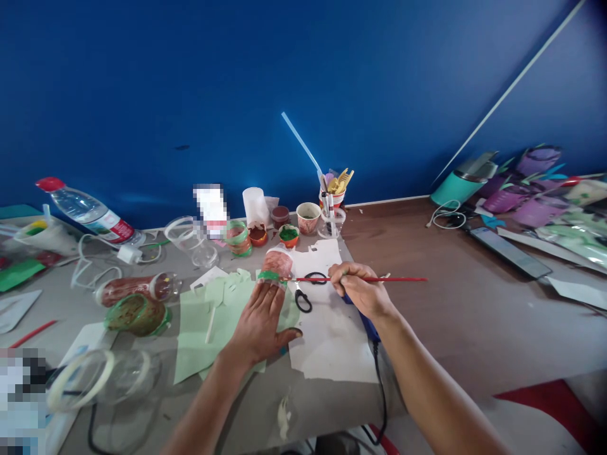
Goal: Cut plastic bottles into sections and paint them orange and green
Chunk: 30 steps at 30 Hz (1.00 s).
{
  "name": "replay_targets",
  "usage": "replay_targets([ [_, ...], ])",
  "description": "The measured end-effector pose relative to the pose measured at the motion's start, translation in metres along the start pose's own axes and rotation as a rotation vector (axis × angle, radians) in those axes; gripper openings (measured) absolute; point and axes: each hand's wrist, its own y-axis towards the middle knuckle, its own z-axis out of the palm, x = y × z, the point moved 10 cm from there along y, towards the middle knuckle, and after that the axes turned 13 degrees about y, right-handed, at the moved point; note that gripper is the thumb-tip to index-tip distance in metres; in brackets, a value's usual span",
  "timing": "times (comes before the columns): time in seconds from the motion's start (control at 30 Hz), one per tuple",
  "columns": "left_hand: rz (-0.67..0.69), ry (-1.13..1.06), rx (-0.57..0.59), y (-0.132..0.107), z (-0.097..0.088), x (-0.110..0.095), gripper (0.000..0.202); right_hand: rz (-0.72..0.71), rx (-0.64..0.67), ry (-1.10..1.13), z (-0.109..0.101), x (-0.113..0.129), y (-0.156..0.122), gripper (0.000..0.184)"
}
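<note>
In my right hand (358, 287) is a thin red paintbrush (403, 279), gripped in a pinch and held level. Its tip meets the green band around a painted plastic cup (279, 260), which is pinkish-red above the band. My left hand (265, 316) holds that cup at its near end, fingers stretched forward; whether they are inside it I cannot tell. Under the brush, black-handled scissors (303, 301) lie on white paper (332, 347). Green paper sheets (199, 341) spread out below the left hand. A blue tool with a black cord (367, 322) is partly hidden by the right wrist.
Behind the cup stand a green paint pot (289, 235), a brown paint pot (257, 232) and a paper cup (308, 218). Painted containers (137, 315) and clear plastic cups (109, 379) lie at left, near a water bottle (99, 215). A phone (511, 253) rests at right.
</note>
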Motion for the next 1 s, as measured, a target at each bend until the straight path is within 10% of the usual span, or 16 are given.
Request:
replay_targets([
  [1.0,-0.056,-0.079,0.024,-0.004,0.009,0.007,0.087,-0.038,-0.017,0.018,-0.006,0.005,0.001,0.015],
])
